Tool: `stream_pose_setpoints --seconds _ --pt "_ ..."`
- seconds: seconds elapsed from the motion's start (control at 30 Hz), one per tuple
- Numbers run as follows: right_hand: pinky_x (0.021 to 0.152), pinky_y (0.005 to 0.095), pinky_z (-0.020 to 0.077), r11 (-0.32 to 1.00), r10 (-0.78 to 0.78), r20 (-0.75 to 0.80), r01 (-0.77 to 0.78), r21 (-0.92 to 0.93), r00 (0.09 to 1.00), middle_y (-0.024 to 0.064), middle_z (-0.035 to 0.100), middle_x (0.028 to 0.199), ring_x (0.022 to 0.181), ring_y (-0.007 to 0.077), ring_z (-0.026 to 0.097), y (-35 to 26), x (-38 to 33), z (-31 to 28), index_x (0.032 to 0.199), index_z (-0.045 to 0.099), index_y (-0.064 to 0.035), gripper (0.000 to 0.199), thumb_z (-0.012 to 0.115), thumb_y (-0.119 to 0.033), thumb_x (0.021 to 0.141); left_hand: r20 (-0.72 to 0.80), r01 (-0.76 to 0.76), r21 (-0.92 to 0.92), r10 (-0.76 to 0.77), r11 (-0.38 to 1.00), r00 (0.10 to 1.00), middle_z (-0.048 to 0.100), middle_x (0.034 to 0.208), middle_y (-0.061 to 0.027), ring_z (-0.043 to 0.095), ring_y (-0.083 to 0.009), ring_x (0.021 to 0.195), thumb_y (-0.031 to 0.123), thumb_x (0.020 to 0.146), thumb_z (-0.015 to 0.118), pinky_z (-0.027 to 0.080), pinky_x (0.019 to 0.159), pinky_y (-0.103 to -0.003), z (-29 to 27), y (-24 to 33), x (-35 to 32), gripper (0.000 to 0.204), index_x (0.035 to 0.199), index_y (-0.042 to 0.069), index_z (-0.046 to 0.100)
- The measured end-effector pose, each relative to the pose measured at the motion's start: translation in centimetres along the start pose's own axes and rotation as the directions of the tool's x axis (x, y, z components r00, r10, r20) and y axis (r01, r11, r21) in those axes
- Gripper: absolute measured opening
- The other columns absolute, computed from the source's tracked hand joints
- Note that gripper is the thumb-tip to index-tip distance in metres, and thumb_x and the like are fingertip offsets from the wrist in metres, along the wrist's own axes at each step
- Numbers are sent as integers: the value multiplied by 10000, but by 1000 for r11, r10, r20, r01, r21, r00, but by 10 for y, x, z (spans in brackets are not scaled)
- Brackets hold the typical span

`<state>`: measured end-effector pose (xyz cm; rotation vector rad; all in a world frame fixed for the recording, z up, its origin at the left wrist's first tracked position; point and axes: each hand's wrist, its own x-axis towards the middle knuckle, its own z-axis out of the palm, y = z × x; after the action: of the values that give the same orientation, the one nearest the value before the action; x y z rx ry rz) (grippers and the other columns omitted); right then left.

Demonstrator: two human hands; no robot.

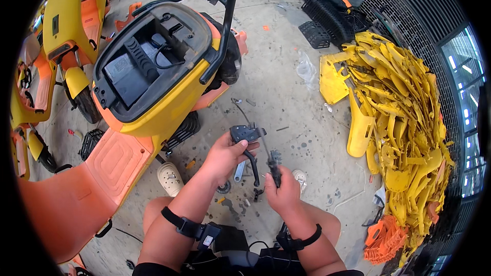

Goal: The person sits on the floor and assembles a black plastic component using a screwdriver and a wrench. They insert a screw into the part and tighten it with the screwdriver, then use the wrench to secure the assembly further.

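Note:
My left hand is closed around a black brake lever, whose curved arm points down toward me and whose thin cable trails off at the far side. In my right hand is a screwdriver with a dark handle, held upright. Its thin shaft, slightly blurred, reaches up beside the lever's housing; whether the tip touches a screw I cannot tell. A silver-blue wrench shows just below my left hand, over the floor.
A yellow and orange scooter with an open seat compartment stands close on my left, more scooters behind it. To the right rises a heap of yellow plastic panels. Orange pieces and black baskets lie near it. Small parts dot the floor.

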<state>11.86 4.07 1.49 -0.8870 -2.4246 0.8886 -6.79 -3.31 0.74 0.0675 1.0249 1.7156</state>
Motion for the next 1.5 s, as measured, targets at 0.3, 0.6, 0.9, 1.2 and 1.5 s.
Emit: stream_pose_setpoints --seconds 0.3,0.6,0.9,1.2,1.5 --pt "699 473 515 993 26 40 -21 -115 999 186 658 892 821 404 642 9 3 3 1083 593 -23 286 643 -263 936 3 -6 -22 6 1000 1000 616 1217 -157 603 -268 1149 67 1028 461 478 1016 -423 3 -5 -2 261 1273 -14 502" --pt "702 458 521 992 64 124 -49 -119 990 207 657 899 818 405 650 19 3 1 1107 586 -19 324 657 -285 937 20 -13 -59 14 998 1000 603 1255 -165 606 -278 1148 55 1028 449 477 1034 -429 6 -11 0 292 1309 -18 482" --pt "664 300 492 580 392 282 -473 663 876 76 655 927 732 136 603 39 24 -13 1052 547 -17 230 636 -203 949 102 -135 321 107 937 989 588 1277 -149 591 -265 1184 1 985 533 488 1016 -390 13 -22 -3 379 1355 3 449" --pt "495 241 423 221 323 437 -516 828 840 29 567 874 571 89 519 22 39 -21 1280 473 -12 549 709 -366 932 316 -505 751 439 426 841 437 1330 -135 567 -278 1212 -128 755 737 513 1021 -383 36 -47 -11 674 1349 20 455" --pt "506 227 427 243 284 446 -513 823 849 14 570 874 579 77 527 24 49 -36 1325 453 -22 515 721 -184 915 260 -550 595 508 586 821 547 1305 -144 582 -249 1219 -98 876 646 492 1008 -349 42 -59 -5 517 1336 15 440"
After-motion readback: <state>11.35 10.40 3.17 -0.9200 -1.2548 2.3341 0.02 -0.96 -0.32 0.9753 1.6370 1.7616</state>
